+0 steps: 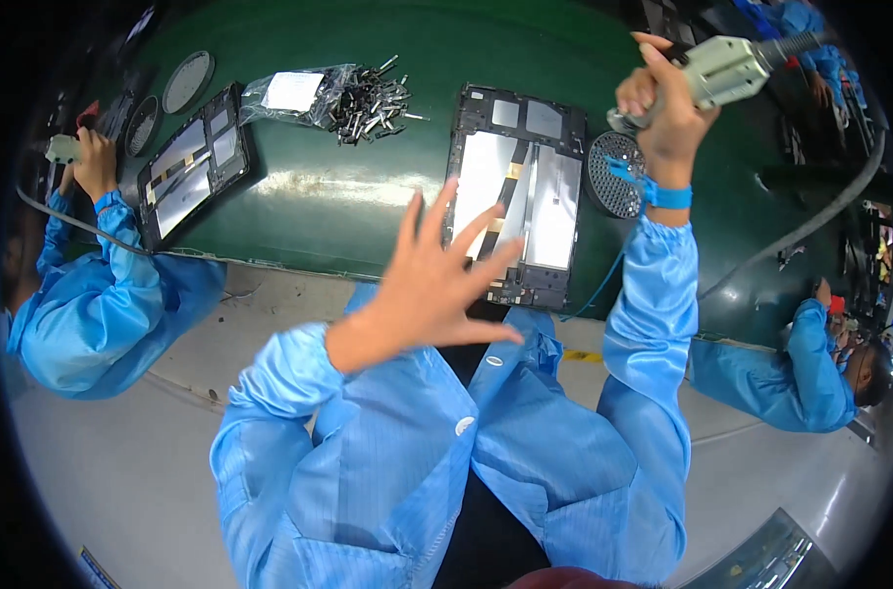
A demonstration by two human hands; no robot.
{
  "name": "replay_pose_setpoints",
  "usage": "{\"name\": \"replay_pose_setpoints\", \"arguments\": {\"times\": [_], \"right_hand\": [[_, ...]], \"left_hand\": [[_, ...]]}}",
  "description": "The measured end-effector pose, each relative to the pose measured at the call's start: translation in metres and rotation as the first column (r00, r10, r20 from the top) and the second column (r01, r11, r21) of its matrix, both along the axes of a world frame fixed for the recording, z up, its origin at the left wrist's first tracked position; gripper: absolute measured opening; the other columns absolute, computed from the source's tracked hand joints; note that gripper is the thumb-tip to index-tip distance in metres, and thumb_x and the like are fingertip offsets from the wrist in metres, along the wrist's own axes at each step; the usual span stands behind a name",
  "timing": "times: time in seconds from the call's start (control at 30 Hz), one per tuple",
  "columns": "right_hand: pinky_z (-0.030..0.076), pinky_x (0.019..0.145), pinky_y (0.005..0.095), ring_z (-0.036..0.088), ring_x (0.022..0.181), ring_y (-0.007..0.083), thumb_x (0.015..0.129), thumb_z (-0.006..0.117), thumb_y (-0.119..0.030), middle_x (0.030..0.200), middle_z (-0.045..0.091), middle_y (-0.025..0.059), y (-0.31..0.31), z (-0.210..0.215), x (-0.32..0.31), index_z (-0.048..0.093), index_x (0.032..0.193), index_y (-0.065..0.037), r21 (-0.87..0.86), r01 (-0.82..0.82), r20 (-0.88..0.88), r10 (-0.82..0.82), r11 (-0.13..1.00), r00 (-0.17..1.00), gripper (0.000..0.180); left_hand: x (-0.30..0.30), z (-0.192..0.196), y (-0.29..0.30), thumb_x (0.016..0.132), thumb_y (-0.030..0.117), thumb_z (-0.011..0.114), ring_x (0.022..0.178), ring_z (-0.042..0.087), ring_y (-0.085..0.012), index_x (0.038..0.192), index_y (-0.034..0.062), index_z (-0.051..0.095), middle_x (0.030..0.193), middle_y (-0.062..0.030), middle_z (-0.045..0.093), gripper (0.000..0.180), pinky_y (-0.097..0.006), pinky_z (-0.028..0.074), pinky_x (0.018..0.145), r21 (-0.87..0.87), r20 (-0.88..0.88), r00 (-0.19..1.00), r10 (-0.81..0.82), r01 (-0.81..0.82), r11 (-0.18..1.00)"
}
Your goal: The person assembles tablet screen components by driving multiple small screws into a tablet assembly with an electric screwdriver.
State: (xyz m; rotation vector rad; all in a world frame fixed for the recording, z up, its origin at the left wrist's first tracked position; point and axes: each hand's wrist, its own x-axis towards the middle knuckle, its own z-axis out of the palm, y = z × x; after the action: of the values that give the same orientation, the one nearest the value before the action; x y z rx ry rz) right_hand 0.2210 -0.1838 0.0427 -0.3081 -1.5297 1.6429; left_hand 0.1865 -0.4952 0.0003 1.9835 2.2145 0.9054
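Observation:
My left hand hovers with fingers spread wide, over the near left part of an opened tablet; nothing is in it. The tablet lies flat on the green table, showing silver battery panels, dark ribbon cables and a black frame. Raised at the far right, my right hand is closed around a pale electric screwdriver, whose dark cable runs off to the right. Below that hand sits a round black perforated tray, right beside the tablet. A blue wrist strap circles my right wrist.
A heap of small black and silver parts lies by a clear bag with a white label. On the left, a co-worker holds another screwdriver near a second opened tablet. Another person is at the right.

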Motion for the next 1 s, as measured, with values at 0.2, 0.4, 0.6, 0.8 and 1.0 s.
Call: {"name": "replay_pose_setpoints", "arguments": {"times": [0.2,0.4,0.6,0.8,1.0], "right_hand": [[0.038,0.05,0.0312,0.043,0.048,0.0133,0.094,0.062,-0.007,0.059,0.041,0.0007,0.026,-0.003,0.049,0.067,0.108,0.009,-0.002,0.131,-0.011,-0.131,0.991,0.991,0.022],[0.04,0.045,0.0319,0.045,0.043,0.0137,0.092,0.061,-0.002,0.056,0.046,0.0029,0.056,-0.02,0.091,0.067,0.103,0.01,-0.061,0.17,-0.059,-0.174,0.983,0.983,0.017],[0.039,0.044,0.0316,0.042,0.043,0.0124,0.093,0.06,-0.003,0.057,0.046,0.0024,0.071,-0.027,0.134,0.066,0.102,0.008,-0.134,0.257,-0.099,-0.271,0.957,0.958,0.016],[0.041,0.045,0.0318,0.043,0.044,0.0124,0.093,0.062,-0.003,0.057,0.047,0.0032,0.069,-0.029,0.136,0.066,0.1,0.008,-0.163,0.239,-0.117,-0.259,0.957,0.959,0.014],[0.041,0.044,0.0298,0.047,0.044,0.0114,0.092,0.066,-0.001,0.058,0.05,0.0022,0.06,-0.036,0.123,0.068,0.101,0.008,-0.12,0.187,-0.095,-0.199,0.975,0.975,0.014]], "left_hand": [[-0.003,-0.031,0.019,0.08,0.045,0.083,0.14,0.031,-0.0632,0.137,0.0114,0.063,0.149,-0.0219,0.047,0.07,-0.067,0.038,0.112,-0.068,-0.044,0.988,0.146,-0.149,0.986],[-0.113,-0.037,0.124,0.084,0.043,0.081,0.129,0.051,-0.0473,0.133,0.0075,0.065,0.141,-0.022,0.055,0.063,-0.057,0.036,0.118,0.084,-0.21,0.974,0.08,-0.063,0.994],[-0.224,-0.04,0.232,0.092,0.041,0.072,0.122,0.057,-0.0427,0.123,0.0007,0.068,0.127,-0.0233,0.063,0.051,-0.052,0.039,0.113,0.103,-0.355,0.933,0.057,-0.022,0.994],[-0.274,-0.028,0.276,0.092,0.047,0.073,0.131,0.05,-0.0452,0.137,0.0012,0.06,0.14,-0.0272,0.055,0.066,-0.052,0.033,0.119,-0.009,-0.193,0.98,-0.049,0.049,0.999],[-0.205,-0.013,0.347,0.091,0.032,0.077,0.111,0.057,-0.0433,0.11,-0.0011,0.066,0.118,-0.0262,0.06,0.04,-0.047,0.048,0.096,0.536,-0.259,0.941,0.216,-0.046,0.843]]}}
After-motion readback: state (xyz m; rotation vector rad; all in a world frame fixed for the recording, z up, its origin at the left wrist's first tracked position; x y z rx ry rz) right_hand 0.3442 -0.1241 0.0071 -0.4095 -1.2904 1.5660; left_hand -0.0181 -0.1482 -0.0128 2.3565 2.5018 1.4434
